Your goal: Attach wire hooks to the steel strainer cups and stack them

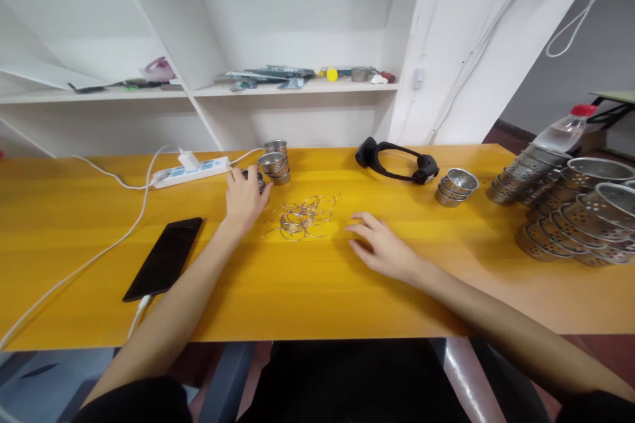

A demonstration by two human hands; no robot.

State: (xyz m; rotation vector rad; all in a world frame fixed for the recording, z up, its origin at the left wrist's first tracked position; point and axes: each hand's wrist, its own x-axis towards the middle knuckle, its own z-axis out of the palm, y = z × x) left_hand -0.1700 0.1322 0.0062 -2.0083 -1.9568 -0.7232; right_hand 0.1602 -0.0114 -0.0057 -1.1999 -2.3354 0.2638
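My left hand (245, 197) reaches to the back left of the table, its fingers curled round the rim of a small perforated metal cup (260, 181) that it partly hides. Right beside it, more of these cups (274, 162) stand nested in short stacks. A loose tangle of thin, bent metal wires (300, 218) lies between my hands on the yellow table. My right hand (380, 248) hovers low to the right of the wires, fingers apart and holding nothing.
Several stacks of perforated cups (580, 225) and a red-capped bottle (565, 129) crowd the right end. A smaller cup stack (456, 186) stands near a black headset (397, 162). To the left lie a power strip (191, 172), a cabled phone (163, 258) and a white cable (116, 238).
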